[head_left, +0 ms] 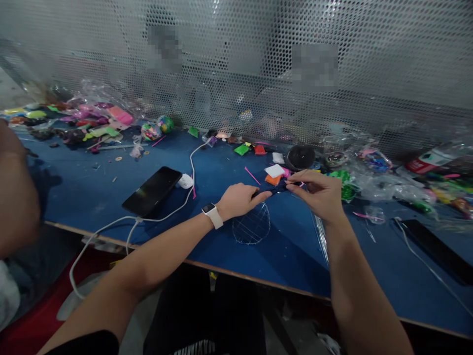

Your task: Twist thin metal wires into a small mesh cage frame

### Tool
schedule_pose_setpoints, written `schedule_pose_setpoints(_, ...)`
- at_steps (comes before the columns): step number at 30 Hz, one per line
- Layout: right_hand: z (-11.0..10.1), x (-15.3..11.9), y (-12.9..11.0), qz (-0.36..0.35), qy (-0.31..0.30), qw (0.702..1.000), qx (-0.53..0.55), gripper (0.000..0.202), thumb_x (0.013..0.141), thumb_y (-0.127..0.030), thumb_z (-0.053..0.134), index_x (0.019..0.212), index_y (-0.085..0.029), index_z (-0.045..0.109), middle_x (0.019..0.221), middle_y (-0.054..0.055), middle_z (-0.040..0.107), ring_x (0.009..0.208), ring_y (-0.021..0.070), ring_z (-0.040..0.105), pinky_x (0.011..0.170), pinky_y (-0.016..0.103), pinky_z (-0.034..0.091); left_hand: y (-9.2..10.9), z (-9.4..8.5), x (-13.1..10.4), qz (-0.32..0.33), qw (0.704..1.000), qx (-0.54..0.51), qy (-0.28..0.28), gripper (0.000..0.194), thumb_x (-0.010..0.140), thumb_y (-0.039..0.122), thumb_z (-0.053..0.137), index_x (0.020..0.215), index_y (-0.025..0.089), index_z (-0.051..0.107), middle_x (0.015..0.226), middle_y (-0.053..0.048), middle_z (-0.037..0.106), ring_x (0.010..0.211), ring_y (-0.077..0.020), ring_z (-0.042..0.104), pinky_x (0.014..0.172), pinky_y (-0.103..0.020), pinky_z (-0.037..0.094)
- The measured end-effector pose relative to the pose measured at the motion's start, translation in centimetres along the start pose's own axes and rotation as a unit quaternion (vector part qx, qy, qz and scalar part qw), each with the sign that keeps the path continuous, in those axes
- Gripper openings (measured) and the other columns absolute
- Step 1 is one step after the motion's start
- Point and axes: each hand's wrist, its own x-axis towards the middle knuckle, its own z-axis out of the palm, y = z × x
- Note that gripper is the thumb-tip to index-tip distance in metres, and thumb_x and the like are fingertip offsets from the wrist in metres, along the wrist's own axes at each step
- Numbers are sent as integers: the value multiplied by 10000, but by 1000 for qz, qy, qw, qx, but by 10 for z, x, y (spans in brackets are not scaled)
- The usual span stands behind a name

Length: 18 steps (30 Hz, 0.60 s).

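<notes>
My left hand [240,201], with a pale watch band [213,215] at its wrist, is closed on one end of a small dark packet [276,189]. My right hand [320,193] pinches at the other end, where a bit of pink shows by the fingertips. Just beyond the fingers are an orange packet [272,180], a white packet [274,170] and a round black container [301,157]. Below my left hand, a clear rounded sheet with thin lines [252,226] lies on the blue table [210,246]. The fingers partly hide the dark packet.
Left of my hands lie a black phone [152,191], a white charger [185,181] and a white cable [191,160]. Another phone [438,246] is at right. Colourful clay pieces [88,118], a bottle [430,160] and a perforated metal screen [236,64] line the back. Someone's arm [16,192] reaches in at left.
</notes>
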Motion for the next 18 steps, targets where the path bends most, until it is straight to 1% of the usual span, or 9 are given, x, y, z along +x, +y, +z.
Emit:
schedule_pose_setpoints(5, 1, 0, 2, -6, -2, 1000, 1, 109, 865, -315, 957, 953, -351, 903, 911, 25, 866, 843, 264, 794, 777, 459, 657, 1, -2, 0, -2, 1000, 14, -11, 686, 1157, 696, 370, 660, 229, 434, 601, -30, 506, 552, -173, 422, 614, -356, 220)
schedule_pose_setpoints(9, 1, 0, 3, -5, -7, 1000, 5, 114, 870, -299, 949, 965, -349, 907, 932, 23, 871, 856, 260, 799, 795, 447, 657, 1, -4, 1, -8, 999, 22, -28, 684, 1160, 702, 371, 676, 225, 454, 609, -31, 544, 555, -171, 451, 601, -355, 223)
schedule_pose_setpoints(14, 0, -1, 5, -5, -13, 1000, 15, 170, 861, -262, 954, 1000, -348, 908, 953, 25, 873, 879, 261, 807, 805, 437, 657, 1, -4, 1, -6, 999, 40, -28, 700, 1163, 708, 354, 688, 216, 504, 620, -45, 580, 574, -180, 530, 600, -348, 257)
schedule_pose_setpoints(18, -1, -2, 7, -4, -16, 1000, 14, 175, 864, -242, 944, 1003, -340, 905, 964, 25, 871, 895, 256, 812, 822, 430, 661, 1, -3, 0, -8, 999, 42, -30, 716, 1162, 718, 337, 693, 211, 522, 626, -45, 588, 571, -176, 527, 599, -341, 265)
